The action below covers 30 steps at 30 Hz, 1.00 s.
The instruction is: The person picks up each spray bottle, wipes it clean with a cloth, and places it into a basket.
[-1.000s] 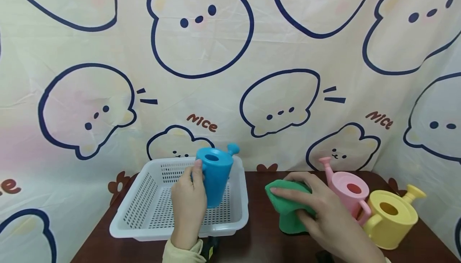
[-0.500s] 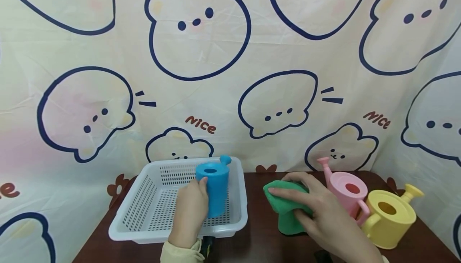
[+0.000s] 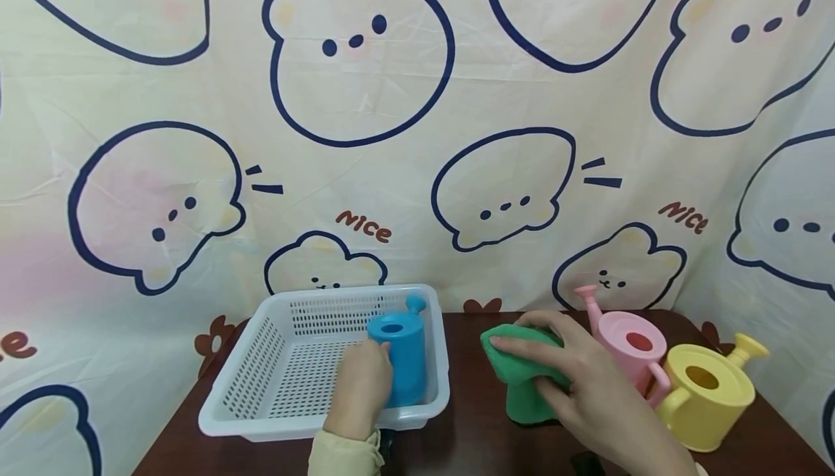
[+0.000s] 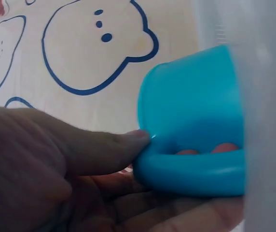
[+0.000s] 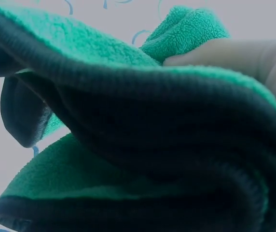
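Observation:
My left hand [image 3: 362, 389] grips the handle of a blue watering can [image 3: 407, 364], which stands upright inside the right side of a white plastic basket [image 3: 228, 403]. In the left wrist view, the thumb presses on top of the can's handle [image 4: 196, 174] and fingers curl beneath it; the basket wall hides the can's lower part. On the right, my right hand [image 3: 587, 382] holds a green cloth [image 3: 522, 367] that is folded and hangs down. The right wrist view shows the cloth's fluffy face [image 5: 99, 48] and dark edging, with a thumb or finger pressing on it.
A pink watering can [image 3: 629, 345] and a yellow watering can [image 3: 707, 396] stand side by side at the right of the dark brown table [image 3: 470, 418], just beyond the right hand. Behind the table hangs a curtain [image 3: 391, 172] printed with bear outlines.
My left hand has lowered the blue watering can into the basket and shifted it to the right, and it now stands more upright. The right hand and cloth have stayed nearly still.

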Tool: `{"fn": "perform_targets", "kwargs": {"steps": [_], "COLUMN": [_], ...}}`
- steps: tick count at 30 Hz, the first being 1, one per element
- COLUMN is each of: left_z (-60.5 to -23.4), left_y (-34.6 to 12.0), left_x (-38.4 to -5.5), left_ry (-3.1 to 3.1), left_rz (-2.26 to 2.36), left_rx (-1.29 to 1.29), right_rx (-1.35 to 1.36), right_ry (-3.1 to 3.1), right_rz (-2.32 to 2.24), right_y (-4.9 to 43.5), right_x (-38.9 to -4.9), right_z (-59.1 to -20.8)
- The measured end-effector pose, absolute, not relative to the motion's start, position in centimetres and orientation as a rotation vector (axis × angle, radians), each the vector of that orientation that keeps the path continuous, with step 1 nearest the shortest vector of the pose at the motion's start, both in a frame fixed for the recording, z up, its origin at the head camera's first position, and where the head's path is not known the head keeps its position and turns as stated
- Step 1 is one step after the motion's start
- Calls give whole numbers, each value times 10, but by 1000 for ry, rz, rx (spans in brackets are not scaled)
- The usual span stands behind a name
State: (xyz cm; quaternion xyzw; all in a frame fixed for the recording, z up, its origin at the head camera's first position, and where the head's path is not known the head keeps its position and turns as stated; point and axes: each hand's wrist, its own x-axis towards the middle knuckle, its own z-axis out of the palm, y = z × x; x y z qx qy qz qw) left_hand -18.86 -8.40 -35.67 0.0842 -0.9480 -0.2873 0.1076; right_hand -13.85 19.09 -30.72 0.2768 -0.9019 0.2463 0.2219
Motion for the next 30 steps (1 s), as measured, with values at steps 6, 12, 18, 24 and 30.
{"fn": "perform_targets", "kwargs": {"steps": [6, 12, 18, 24, 30], "left_z": [-359, -354, -349, -339, -325], "left_y": [-89, -100, -106, -113, -88], "left_x": [-186, -179, -177, -175, -167], "left_ry": [-2821, -2876, -2922, -2909, -2705], "left_rz": [-870, -851, -884, -873, -872], "left_rx": [182, 110, 162, 298, 98], "right_rx": [722, 583, 296, -27, -130], "right_ry": [-2356, -2141, -2012, -1911, -1782], "right_rz": [675, 744, 800, 835, 856], "right_y": [189, 204, 233, 260, 276], "right_x": [-140, -142, -147, -143, -141], "right_z": [-305, -301, -299, -295, -291]}}
